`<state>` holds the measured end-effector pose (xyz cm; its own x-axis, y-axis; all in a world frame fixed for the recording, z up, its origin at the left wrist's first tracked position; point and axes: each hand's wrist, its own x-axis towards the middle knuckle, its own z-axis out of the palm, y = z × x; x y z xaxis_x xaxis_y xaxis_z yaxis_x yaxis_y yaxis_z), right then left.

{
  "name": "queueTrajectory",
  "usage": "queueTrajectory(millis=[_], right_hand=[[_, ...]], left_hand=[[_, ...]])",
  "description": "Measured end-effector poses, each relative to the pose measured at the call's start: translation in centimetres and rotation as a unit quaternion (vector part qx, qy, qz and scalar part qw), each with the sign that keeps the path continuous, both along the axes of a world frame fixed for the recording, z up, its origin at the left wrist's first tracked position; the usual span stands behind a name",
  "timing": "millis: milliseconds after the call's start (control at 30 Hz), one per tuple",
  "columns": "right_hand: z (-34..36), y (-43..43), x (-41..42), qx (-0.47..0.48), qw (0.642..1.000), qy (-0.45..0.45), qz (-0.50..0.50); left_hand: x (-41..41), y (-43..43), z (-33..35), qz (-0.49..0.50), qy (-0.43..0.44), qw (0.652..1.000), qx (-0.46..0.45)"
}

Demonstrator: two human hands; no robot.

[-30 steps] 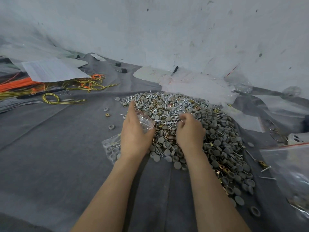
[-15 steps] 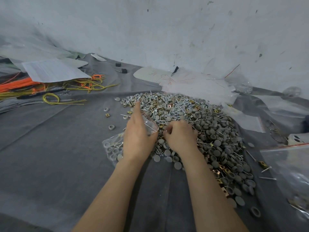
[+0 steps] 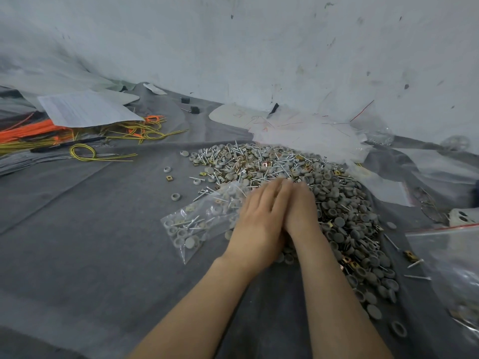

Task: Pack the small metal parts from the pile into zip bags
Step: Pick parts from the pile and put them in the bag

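Metal pile [image 3: 344, 203] lies under the left hand [image 3: 259, 224] and right hand [image 3: 300, 211], touching side by side, fingers straight, palms down.

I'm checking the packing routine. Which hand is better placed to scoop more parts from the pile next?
Probably the right. The right hand rests on the pile itself, while the left hand overlaps the pile-side end of the part-filled zip bag and is better placed to hold it.
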<state>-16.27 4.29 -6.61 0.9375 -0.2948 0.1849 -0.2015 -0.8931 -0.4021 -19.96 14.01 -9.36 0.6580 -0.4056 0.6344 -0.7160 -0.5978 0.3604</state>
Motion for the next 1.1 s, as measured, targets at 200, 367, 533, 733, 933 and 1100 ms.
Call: queueTrajectory(millis=[200,367,533,733,933,1100], right_hand=[[0.9,-0.2,-1.0,-0.066,0.985,0.139,0.084],[1.1,0.2,-1.6,-0.009,0.992,0.117,0.037],[0.7,0.1,-1.6,0.001,0.995,0.092,0.029],[0.1,0.1,-1.4,-0.002,0.998,0.057,0.015],[-0.3,0.2,-1.1,0.005,1.000,0.010,0.005],[-0.1,-0.3,-1.1,0.127,0.989,-0.080,-0.012]], left_hand=[[0.6,0.8,0.2,0.030,-0.005,0.999,0.022],[2.1,3.0,-0.4,0.153,0.058,0.986,0.046],[3.1,3.7,-1.0,0.195,0.156,0.967,0.057],[3.6,4.3,-0.4,0.189,0.239,0.952,0.025],[3.1,4.4,-0.2,0.179,0.172,0.968,-0.034],[3.0,4.1,-0.3,0.190,0.132,0.971,-0.064]])
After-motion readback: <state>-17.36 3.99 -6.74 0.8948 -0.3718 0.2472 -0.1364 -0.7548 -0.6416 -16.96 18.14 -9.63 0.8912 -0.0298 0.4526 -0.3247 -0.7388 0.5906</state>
